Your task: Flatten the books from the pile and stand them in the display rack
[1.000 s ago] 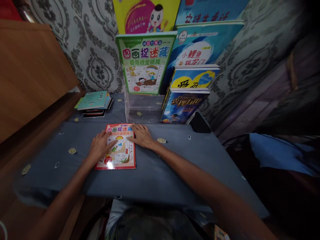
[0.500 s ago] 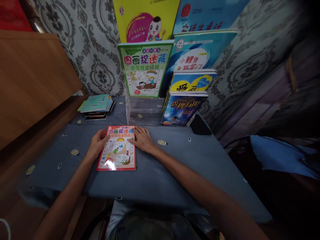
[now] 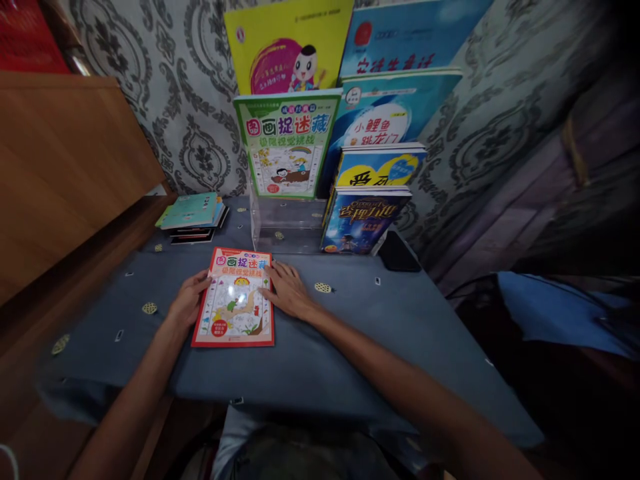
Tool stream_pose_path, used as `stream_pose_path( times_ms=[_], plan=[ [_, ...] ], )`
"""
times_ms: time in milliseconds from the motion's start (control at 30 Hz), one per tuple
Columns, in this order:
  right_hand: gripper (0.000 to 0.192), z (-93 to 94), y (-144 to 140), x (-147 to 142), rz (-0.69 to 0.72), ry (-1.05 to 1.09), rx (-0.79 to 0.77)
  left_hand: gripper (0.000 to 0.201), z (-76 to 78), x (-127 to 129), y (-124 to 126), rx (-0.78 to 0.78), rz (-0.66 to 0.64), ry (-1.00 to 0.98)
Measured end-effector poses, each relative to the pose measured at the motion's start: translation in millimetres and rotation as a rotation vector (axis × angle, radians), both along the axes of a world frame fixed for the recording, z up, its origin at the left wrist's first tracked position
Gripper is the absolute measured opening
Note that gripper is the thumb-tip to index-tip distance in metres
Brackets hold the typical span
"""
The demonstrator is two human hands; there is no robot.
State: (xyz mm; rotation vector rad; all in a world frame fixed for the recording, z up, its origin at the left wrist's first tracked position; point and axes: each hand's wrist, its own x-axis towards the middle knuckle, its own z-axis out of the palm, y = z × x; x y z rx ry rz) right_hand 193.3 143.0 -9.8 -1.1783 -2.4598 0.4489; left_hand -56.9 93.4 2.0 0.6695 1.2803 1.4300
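A red-bordered picture book (image 3: 235, 307) with Chinese lettering and cartoon drawings lies face up near the middle of the cloth-covered table. Its upper edge seems slightly raised. My left hand (image 3: 189, 300) grips the book's left edge, fingertips partly hidden at the side. On the opposite side my right hand (image 3: 289, 291) holds the upper right edge, its thumb lying on the cover and its fingers at the border. Beyond the book stands a clear acrylic display rack (image 3: 290, 241); a green-bordered book (image 3: 287, 150) of similar design rests in it.
Several more books stand in the rack's right side, a dark blue one (image 3: 365, 220) in front. At the back left lies a stack of thin books (image 3: 193, 212). A black flat object (image 3: 399, 252) sits right of the rack. A wooden cabinet (image 3: 75, 147) borders the table's left.
The cover's glare has moved from the bottom to the middle, and the book's top edge looks higher. My left thumb has slid from the cover to the left edge. The view has shifted slightly.
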Motion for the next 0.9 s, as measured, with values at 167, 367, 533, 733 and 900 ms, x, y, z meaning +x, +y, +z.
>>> stream_pose_path(
  times_ms=[167, 367, 533, 733, 900],
  plan=[
    [0.069, -13.8, -8.8, 13.1, 0.011, 0.3, -0.113, 0.038, 8.8, 8.9, -3.2, 0.007, -0.015, -0.073],
    [0.059, -24.3, -9.4, 28.3, -0.038, 0.802, -0.428, 0.039, 16.9, 33.0, 2.2, 0.112, -0.012, -0.073],
    [0.039, -6.9, -9.9, 41.2, -0.007, 1.068, -0.77, 0.045, 22.5, 52.5, 14.0, 0.179, 0.022, -0.061],
    [0.045, 17.4, -8.2, 52.1, -0.019, 1.21, -0.776, 0.047, 29.2, 72.6, 35.9, 0.317, 0.045, 0.024],
    [0.043, 31.9, -11.1, 57.7, 0.012, 1.126, -0.417, 0.044, 42.5, 89.7, 51.1, 0.494, 0.093, 0.106]
  ],
)
